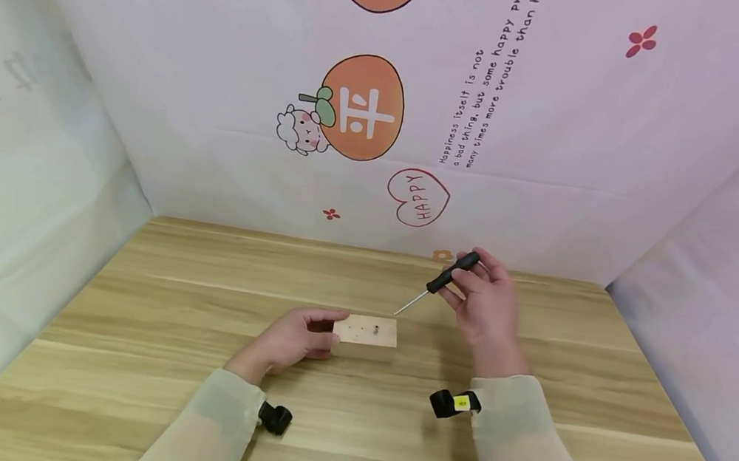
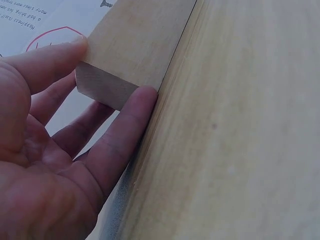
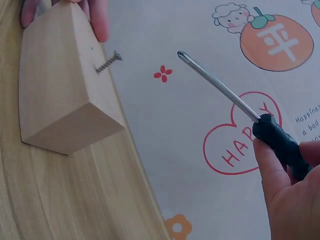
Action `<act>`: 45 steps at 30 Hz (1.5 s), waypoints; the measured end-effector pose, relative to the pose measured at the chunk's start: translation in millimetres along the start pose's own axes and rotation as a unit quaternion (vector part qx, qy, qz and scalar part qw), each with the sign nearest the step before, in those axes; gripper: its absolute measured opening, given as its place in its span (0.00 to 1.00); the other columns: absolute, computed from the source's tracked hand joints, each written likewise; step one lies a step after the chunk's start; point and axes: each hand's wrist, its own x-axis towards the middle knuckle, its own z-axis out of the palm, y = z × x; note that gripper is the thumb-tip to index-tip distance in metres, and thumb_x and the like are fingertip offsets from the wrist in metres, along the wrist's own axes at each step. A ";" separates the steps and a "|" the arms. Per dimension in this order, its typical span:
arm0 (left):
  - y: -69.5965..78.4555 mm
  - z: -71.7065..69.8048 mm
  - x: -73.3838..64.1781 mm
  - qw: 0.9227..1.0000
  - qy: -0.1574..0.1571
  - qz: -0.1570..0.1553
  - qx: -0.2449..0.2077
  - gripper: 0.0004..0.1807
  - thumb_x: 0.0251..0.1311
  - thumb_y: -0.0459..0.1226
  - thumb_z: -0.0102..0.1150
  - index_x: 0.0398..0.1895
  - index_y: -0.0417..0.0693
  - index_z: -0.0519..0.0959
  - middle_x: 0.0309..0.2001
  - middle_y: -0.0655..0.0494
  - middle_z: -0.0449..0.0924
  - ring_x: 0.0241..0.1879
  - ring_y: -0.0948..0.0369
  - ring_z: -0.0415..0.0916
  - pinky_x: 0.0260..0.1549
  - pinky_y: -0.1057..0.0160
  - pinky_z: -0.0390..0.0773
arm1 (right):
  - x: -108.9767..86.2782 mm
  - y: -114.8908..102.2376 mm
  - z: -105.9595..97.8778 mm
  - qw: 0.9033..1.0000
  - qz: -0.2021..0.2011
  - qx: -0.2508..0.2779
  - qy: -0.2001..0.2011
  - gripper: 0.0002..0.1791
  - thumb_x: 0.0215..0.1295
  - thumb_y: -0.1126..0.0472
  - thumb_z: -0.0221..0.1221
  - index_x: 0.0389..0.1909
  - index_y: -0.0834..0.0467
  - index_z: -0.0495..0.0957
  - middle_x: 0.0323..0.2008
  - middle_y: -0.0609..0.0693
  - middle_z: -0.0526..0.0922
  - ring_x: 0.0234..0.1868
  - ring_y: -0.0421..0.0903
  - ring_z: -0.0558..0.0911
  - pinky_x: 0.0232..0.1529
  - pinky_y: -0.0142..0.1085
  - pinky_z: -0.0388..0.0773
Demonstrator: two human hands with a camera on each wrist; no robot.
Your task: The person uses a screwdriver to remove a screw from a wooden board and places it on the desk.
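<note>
A pale wooden block [image 1: 364, 350] lies on the table, a few small holes in its top. One screw [image 3: 109, 62] stands up out of that top near the block's right end, much of its thread showing. My left hand [image 1: 295, 338] grips the block's left end between thumb and fingers; the left wrist view shows the fingertips on the end of the block [image 2: 135, 45]. In my right hand [image 1: 488, 301] is a screwdriver [image 1: 453, 273] with a black handle, held by thumb and fingers. Its metal shaft points down and left, the cross-shaped tip apart from the screw, above the block's far right corner.
The wood-grain table [image 1: 195, 377] reaches back to a white printed backdrop [image 1: 222, 97], with white side walls left and right. A black wrist strap with a camera [image 1: 275, 419] sits at the left cuff, another wrist camera [image 1: 442, 404] at the right cuff.
</note>
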 end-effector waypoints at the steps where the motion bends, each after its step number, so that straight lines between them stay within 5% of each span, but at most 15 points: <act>1: -0.4 0.4 -0.1 1.000 0.000 -0.001 -0.001 0.24 0.65 0.31 0.63 0.66 0.45 0.77 0.63 0.42 0.69 0.55 0.51 0.75 0.46 0.55 0.82 | -1.1 2.1 1.2 1.000 -0.007 -0.010 0.003 0.32 0.66 0.82 0.51 0.67 0.56 0.63 0.60 0.56 0.70 0.52 0.54 0.80 0.43 0.47 0.84; 15: -0.1 -0.1 1.2 1.000 0.001 -0.006 -0.010 0.25 0.66 0.29 0.62 0.66 0.46 0.76 0.65 0.41 0.67 0.55 0.50 0.75 0.47 0.55 0.82 | -11.5 14.5 22.5 0.990 -0.098 -0.098 -0.011 0.29 0.60 0.84 0.57 0.59 0.58 0.73 0.55 0.59 0.77 0.46 0.56 0.83 0.41 0.48 0.84; 31: 0.5 -0.1 1.4 1.000 -0.004 -0.001 -0.006 0.25 0.66 0.29 0.62 0.66 0.46 0.76 0.61 0.44 0.71 0.51 0.52 0.77 0.47 0.55 0.82 | -21.1 22.0 27.7 0.976 -0.136 -0.165 -0.051 0.29 0.61 0.83 0.58 0.61 0.58 0.75 0.55 0.58 0.76 0.49 0.61 0.81 0.43 0.45 0.84; 35: -0.9 0.1 1.8 1.000 -0.002 -0.003 -0.007 0.25 0.65 0.29 0.62 0.66 0.46 0.76 0.62 0.45 0.71 0.50 0.52 0.78 0.47 0.55 0.82 | -25.1 22.1 27.1 0.963 -0.168 -0.197 -0.079 0.27 0.62 0.81 0.59 0.60 0.58 0.76 0.56 0.59 0.77 0.46 0.58 0.82 0.43 0.43 0.84; 45: -1.7 -0.3 3.0 1.000 0.004 -0.005 -0.007 0.25 0.65 0.30 0.63 0.65 0.47 0.77 0.65 0.44 0.69 0.53 0.51 0.76 0.47 0.55 0.82 | -33.7 20.2 33.5 0.907 -0.239 -0.307 -0.158 0.23 0.64 0.75 0.62 0.59 0.56 0.78 0.55 0.46 0.80 0.46 0.50 0.82 0.43 0.38 0.84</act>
